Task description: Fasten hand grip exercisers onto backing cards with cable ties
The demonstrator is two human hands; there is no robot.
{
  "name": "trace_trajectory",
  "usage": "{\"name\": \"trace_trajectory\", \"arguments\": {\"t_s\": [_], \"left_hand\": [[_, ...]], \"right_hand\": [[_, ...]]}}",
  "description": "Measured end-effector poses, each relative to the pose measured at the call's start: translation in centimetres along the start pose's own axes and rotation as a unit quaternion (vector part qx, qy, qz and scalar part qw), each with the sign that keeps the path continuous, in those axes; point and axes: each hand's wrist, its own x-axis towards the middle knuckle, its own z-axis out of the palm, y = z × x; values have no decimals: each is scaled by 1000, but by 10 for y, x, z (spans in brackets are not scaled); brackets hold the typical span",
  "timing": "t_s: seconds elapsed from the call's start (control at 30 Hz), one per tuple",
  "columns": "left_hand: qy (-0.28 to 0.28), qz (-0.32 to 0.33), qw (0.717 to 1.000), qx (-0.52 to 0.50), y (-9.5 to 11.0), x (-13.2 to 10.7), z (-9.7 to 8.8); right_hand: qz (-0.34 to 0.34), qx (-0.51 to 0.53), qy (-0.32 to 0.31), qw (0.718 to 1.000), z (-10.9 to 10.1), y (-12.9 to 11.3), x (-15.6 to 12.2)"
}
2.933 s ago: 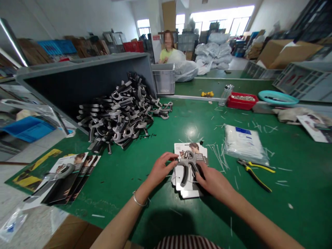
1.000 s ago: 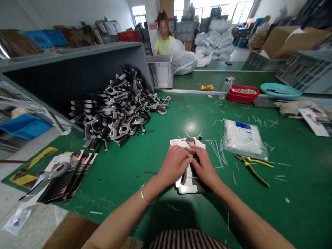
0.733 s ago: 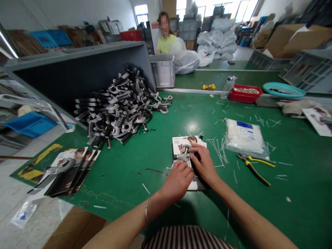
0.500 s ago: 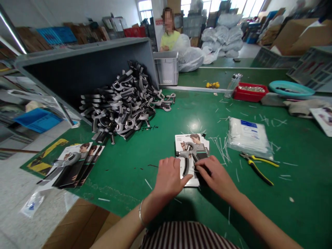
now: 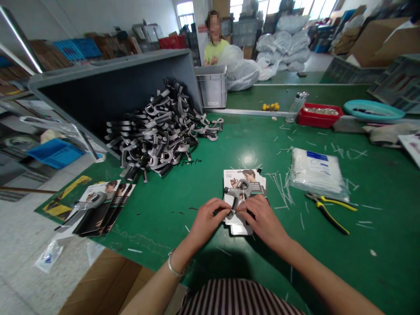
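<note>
- Hand grip strengthener [image 5: 236, 191], grey and black, is laid on a stack of printed cards [image 5: 244, 177] on the green work mat [image 5: 183, 245]
- Judged rigid, fairly light, springy; best taken by the handles
- Handle is pinched between the left hand [image 5: 206, 218] and the right hand [image 5: 262, 216], not clenched

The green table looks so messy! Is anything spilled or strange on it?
Yes: thin white plastic strips lie scattered all over the green workbench. They look odd because they're loose and strewn about, like spilled litter.
</note>
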Motion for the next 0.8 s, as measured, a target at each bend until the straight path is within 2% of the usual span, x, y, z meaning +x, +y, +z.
{"name": "trace_trajectory", "arguments": {"t_s": [0.17,0.47,0.8], "left_hand": [[12,5,1000,-27,-1,5,11],[8,-20,997,-70,-4,5,11],[-10,-2,996,-87,-3,8,9]], "right_hand": [[31,5,22,999,5,-1,4],[-19,-14,22,999,-1,1,0],[-61,-168,-27,983,-8,-7,8]]}}
